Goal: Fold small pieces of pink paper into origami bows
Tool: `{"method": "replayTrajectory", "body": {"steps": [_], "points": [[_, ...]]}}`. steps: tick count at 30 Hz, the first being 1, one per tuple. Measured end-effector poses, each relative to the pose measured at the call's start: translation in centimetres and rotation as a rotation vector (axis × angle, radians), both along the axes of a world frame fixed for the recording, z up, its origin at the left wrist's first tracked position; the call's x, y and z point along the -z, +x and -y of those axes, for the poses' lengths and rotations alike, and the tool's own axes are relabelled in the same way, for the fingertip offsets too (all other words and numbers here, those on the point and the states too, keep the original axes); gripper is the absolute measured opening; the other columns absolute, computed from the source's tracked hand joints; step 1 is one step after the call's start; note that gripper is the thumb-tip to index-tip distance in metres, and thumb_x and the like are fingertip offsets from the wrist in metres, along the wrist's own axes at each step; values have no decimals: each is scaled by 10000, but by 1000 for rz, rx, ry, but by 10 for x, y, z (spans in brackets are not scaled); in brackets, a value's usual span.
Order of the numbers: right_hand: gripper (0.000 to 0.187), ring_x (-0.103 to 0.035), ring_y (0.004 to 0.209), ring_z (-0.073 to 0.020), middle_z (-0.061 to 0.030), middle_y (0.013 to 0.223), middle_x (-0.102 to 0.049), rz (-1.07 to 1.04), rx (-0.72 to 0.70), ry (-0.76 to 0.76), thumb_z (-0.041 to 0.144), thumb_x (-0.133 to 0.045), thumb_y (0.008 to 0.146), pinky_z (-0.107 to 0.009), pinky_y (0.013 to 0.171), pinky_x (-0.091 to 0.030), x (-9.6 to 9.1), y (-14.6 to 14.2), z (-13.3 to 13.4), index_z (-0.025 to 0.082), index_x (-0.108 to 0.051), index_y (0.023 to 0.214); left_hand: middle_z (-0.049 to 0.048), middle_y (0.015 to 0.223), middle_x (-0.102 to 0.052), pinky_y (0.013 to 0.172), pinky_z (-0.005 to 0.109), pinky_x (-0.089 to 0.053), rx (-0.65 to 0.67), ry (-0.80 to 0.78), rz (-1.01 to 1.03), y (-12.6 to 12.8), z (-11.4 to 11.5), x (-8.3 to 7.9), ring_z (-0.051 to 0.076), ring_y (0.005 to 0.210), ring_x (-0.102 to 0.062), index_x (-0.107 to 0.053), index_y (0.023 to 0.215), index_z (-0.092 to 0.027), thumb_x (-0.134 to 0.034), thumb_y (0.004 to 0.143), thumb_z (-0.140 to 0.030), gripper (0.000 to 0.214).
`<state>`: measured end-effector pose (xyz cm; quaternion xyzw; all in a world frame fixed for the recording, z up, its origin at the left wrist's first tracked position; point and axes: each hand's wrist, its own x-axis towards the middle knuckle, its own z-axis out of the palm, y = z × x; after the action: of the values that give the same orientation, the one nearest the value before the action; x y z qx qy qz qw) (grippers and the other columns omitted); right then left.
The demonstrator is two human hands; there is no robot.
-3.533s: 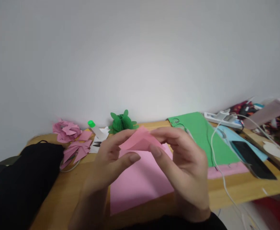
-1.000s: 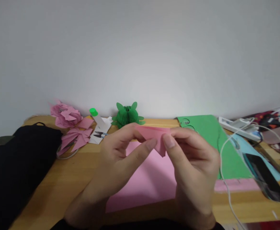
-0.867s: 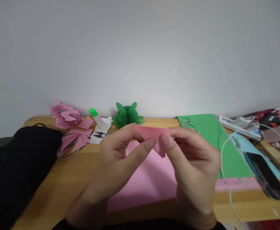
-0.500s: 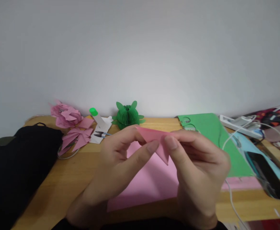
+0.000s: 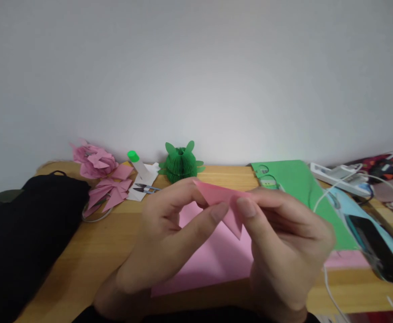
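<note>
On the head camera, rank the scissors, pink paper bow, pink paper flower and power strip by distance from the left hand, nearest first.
1. Scissors, just left of and behind the left hand.
2. Pink paper bow, farther left.
3. Pink paper flower, back left by the wall.
4. Power strip, far right.

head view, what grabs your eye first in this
The left hand and right hand pinch a folded paper at centre, over a pink sheet on the table. A green ornament stands by the wall behind; a black bag fills the left.
</note>
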<state>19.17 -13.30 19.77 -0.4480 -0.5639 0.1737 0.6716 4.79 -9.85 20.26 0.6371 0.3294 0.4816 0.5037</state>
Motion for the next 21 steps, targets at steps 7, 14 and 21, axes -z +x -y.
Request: {"method": "replayTrajectory", "body": {"steps": [7, 14, 21], "points": [[163, -600, 543, -104, 51, 660, -722, -10, -23, -2, 118, -750, 851, -260, 534, -518, 0, 1, 0, 275, -753, 891, 10, 717, -690, 706, 351, -577, -18, 5, -12, 2, -2, 0, 178, 694, -664, -606, 670, -221, -698, 899, -330, 270], [161, -588, 521, -112, 46, 636, -712, -8, -19, 0, 121, -750, 852, -274, 528, -510, 1, 1, 1, 277, -750, 895, 2, 682, -667, 666, 347, -585, -32, 37, -9, 1, 0, -1, 164, 643, -643, -614, 645, -225, -694, 893, -327, 280], [178, -591, 522, -100, 54, 647, -713, -36, -36, -5, 106, -741, 857, -266, 523, -507, 0, -1, 1, 278, -753, 903, 0, 705, -687, 675, 311, -554, -7, 30, -1, 1, -2, -1, 153, 678, -647, -637, 695, -202, -679, 912, -298, 241]]}}
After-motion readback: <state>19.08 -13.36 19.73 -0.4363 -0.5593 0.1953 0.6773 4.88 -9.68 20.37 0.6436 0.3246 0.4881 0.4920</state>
